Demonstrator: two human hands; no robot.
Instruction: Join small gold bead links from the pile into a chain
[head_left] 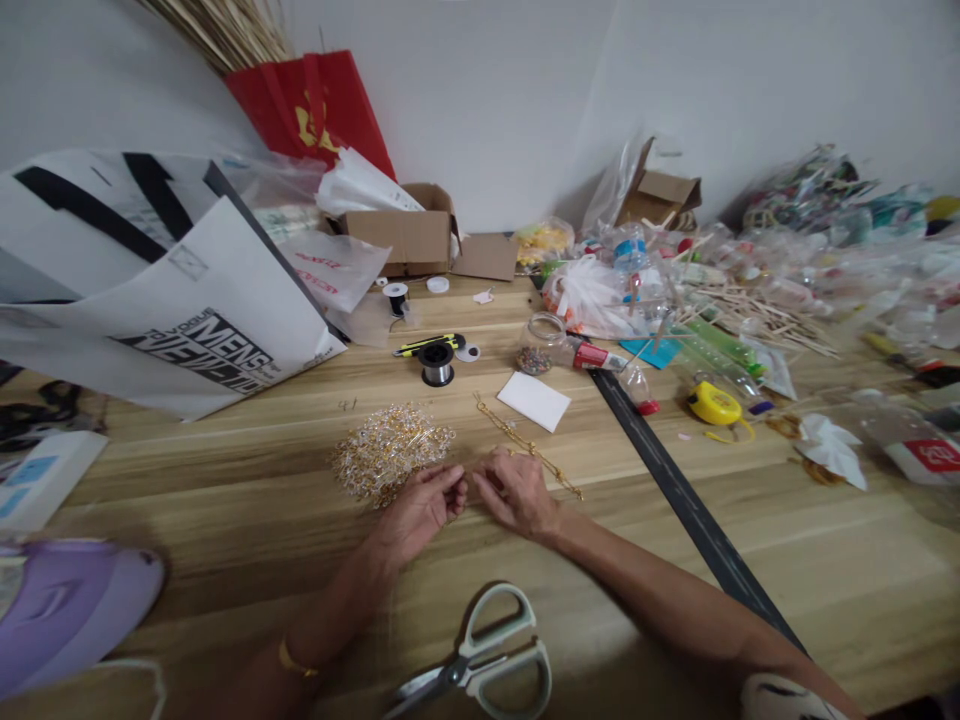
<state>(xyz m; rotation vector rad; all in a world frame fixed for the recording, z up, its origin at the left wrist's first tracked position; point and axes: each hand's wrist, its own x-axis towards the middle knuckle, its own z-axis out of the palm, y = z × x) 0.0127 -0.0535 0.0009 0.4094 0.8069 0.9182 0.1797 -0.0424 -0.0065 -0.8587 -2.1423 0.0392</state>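
My left hand (pixel 421 508) is closed in a pinch at the right edge of a pile of small gold and silver beads or findings (pixel 390 452). Facing it, my right hand (pixel 519 492) has its fingers curled, thumb and fingertips close to the left fingertips. Whatever the fingers hold is too small to make out. A gold chain (pixel 517 437) lies on the table, partly behind my right hand. Beyond it sits a folded white paper (pixel 534 401). Scissors with pale handles (pixel 480 660) lie near the front edge, below both hands.
Behind the pile are a spool of wire (pixel 436 364) and a yellow cutter (pixel 420 345). A glass jar (pixel 541 345) and a yellow tape measure (pixel 714 403) stand to the right, before heaped plastic bottles. At left are a white bag (pixel 187 310) and a purple iron (pixel 82 610).
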